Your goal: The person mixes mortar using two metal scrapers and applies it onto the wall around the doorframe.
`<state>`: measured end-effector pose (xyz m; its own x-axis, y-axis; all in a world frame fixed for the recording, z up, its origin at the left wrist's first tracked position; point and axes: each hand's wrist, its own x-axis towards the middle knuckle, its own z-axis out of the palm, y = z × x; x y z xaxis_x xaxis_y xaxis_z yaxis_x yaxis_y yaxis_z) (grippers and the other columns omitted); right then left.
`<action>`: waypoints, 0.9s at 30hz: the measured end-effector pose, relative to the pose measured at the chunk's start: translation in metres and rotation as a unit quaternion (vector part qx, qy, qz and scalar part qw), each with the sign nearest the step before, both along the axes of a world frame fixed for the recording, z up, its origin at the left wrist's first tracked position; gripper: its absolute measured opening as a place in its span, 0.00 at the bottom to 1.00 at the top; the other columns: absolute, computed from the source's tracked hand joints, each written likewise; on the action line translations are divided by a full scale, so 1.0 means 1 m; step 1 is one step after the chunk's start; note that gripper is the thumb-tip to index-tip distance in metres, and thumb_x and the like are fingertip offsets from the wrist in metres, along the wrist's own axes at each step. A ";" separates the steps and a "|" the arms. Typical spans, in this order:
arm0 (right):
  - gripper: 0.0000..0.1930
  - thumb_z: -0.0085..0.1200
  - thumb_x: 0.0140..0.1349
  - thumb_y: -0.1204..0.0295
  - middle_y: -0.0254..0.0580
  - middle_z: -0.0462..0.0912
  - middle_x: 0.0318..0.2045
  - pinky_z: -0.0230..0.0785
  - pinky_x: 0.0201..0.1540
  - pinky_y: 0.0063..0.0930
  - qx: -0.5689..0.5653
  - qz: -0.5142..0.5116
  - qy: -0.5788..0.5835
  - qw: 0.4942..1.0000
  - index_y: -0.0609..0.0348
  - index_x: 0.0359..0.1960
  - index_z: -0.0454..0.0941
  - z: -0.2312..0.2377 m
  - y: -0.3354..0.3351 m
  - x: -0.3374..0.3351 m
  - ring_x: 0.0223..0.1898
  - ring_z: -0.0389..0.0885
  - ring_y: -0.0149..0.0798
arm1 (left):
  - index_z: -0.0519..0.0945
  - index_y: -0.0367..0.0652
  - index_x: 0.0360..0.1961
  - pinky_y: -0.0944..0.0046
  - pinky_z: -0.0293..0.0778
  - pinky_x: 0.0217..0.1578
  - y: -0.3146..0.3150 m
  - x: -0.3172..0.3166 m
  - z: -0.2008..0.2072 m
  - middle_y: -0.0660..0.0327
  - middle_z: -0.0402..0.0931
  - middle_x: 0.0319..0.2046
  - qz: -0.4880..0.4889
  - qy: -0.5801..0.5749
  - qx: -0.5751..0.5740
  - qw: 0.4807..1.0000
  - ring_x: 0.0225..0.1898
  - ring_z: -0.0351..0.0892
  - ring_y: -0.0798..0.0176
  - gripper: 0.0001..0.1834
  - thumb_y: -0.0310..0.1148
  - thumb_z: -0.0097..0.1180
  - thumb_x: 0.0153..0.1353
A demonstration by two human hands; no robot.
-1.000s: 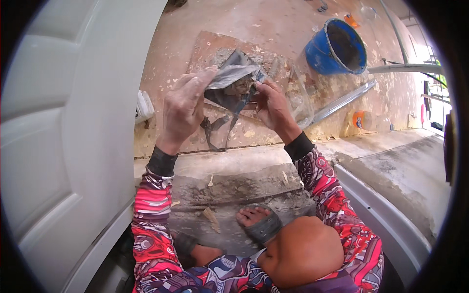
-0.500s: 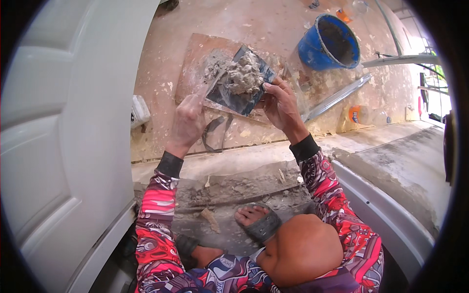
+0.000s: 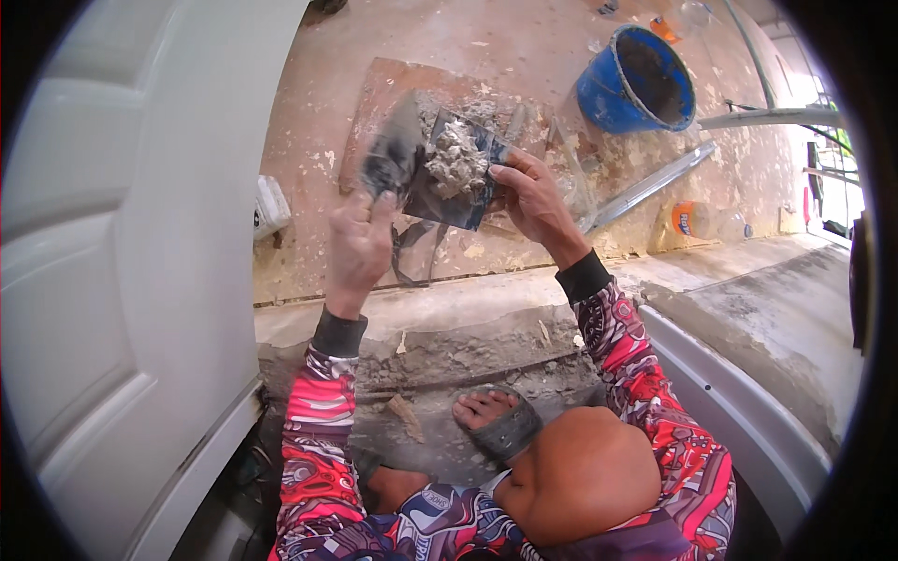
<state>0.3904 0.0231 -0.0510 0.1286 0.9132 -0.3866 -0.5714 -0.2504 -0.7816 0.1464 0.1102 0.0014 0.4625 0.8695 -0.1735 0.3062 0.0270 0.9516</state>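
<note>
My right hand (image 3: 538,201) grips the right edge of a dark flat plate (image 3: 440,213), thumb on top. A lump of wet grey mortar (image 3: 456,161) sits on that plate. My left hand (image 3: 360,238) is closed around a flat dark blade (image 3: 393,154), smeared by motion, at the plate's left side; its exact kind is not clear. Beneath both tools lies a reddish square board (image 3: 383,89) with more grey mortar on it, partly hidden by the plate.
A blue bucket (image 3: 599,93) with grey residue stands at the far right. Nearby lie a metal bar (image 3: 655,185) and a plastic bottle (image 3: 690,220) with an orange label. A white panelled door (image 3: 168,234) borders the left. A white package (image 3: 271,206) lies beside it.
My left hand has tilted the blade away from the mortar, so its flat face now shows. The plate with its lump has shifted slightly toward me and turned.
</note>
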 end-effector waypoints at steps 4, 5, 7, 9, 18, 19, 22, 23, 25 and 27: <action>0.11 0.48 0.68 0.75 0.42 0.82 0.40 0.82 0.38 0.32 0.031 -0.014 0.021 0.999 0.67 0.49 0.74 0.010 0.008 0.001 0.36 0.84 0.34 | 0.76 0.32 0.52 0.51 0.69 0.28 -0.001 -0.021 -0.063 0.41 0.73 0.27 -0.104 0.113 0.276 0.949 0.25 0.76 0.54 0.18 0.25 0.53 0.60; 0.12 0.48 0.68 0.75 0.42 0.82 0.40 0.82 0.37 0.32 0.020 -0.026 0.018 0.999 0.67 0.49 0.74 0.009 0.003 0.008 0.36 0.84 0.34 | 0.76 0.31 0.50 0.50 0.67 0.29 -0.004 -0.012 -0.068 0.42 0.74 0.27 -0.114 0.104 0.238 0.959 0.24 0.72 0.48 0.19 0.24 0.51 0.57; 0.13 0.48 0.67 0.75 0.42 0.82 0.41 0.82 0.37 0.32 0.021 -0.037 0.038 0.998 0.66 0.51 0.73 0.012 0.007 0.006 0.37 0.84 0.35 | 0.78 0.30 0.45 0.51 0.66 0.28 -0.002 -0.025 -0.069 0.47 0.73 0.24 -0.086 0.132 0.184 0.970 0.22 0.70 0.53 0.14 0.27 0.53 0.60; 0.14 0.47 0.67 0.75 0.43 0.82 0.41 0.81 0.38 0.33 0.034 -0.035 0.056 0.997 0.66 0.52 0.72 0.015 0.014 0.001 0.37 0.84 0.37 | 0.79 0.31 0.37 0.56 0.66 0.26 0.001 -0.027 -0.056 0.57 0.74 0.21 0.056 0.116 0.150 0.980 0.23 0.71 0.61 0.11 0.31 0.56 0.65; 0.11 0.46 0.68 0.76 0.41 0.81 0.40 0.79 0.35 0.36 -0.036 -0.053 0.143 0.988 0.64 0.49 0.72 -0.006 0.000 -0.008 0.36 0.84 0.37 | 0.83 0.33 0.41 0.63 0.71 0.35 0.001 0.007 -0.018 0.61 0.76 0.24 0.116 0.084 0.290 0.946 0.27 0.73 0.62 0.11 0.32 0.60 0.65; 0.11 0.46 0.68 0.76 0.41 0.81 0.40 0.79 0.35 0.36 -0.034 -0.050 0.142 0.988 0.64 0.50 0.71 0.000 -0.001 -0.004 0.35 0.84 0.37 | 0.84 0.34 0.42 0.60 0.72 0.36 -0.003 0.003 -0.026 0.59 0.78 0.26 0.063 0.156 0.419 0.892 0.28 0.74 0.58 0.11 0.31 0.61 0.65; 0.10 0.48 0.68 0.75 0.40 0.82 0.39 0.80 0.35 0.32 -0.020 -0.063 0.110 0.992 0.64 0.49 0.73 0.008 -0.003 0.001 0.34 0.84 0.36 | 0.82 0.36 0.47 0.50 0.72 0.34 -0.018 0.006 -0.049 0.47 0.78 0.28 -0.005 0.183 0.390 0.903 0.28 0.75 0.42 0.13 0.30 0.60 0.63; 0.09 0.49 0.67 0.75 0.40 0.82 0.37 0.79 0.34 0.30 -0.012 -0.051 0.093 0.994 0.64 0.47 0.74 -0.001 -0.001 -0.006 0.33 0.83 0.35 | 0.81 0.37 0.50 0.48 0.71 0.33 -0.013 -0.003 -0.052 0.44 0.78 0.29 -0.036 0.180 0.395 0.900 0.29 0.75 0.40 0.14 0.30 0.58 0.64; 0.13 0.51 0.67 0.74 0.38 0.83 0.40 0.80 0.37 0.29 0.020 -0.012 0.078 0.997 0.63 0.51 0.75 -0.015 0.005 -0.004 0.36 0.83 0.33 | 0.79 0.38 0.52 0.46 0.70 0.33 -0.008 -0.014 -0.062 0.40 0.77 0.31 -0.093 0.168 0.290 0.938 0.30 0.76 0.37 0.15 0.29 0.53 0.65; 0.10 0.52 0.67 0.73 0.37 0.83 0.37 0.79 0.35 0.28 -0.005 -0.021 0.005 1.000 0.62 0.47 0.76 -0.018 0.003 0.011 0.35 0.83 0.32 | 0.78 0.38 0.53 0.50 0.72 0.34 -0.005 -0.021 -0.063 0.40 0.79 0.33 -0.119 0.134 0.198 0.964 0.31 0.79 0.42 0.16 0.28 0.49 0.65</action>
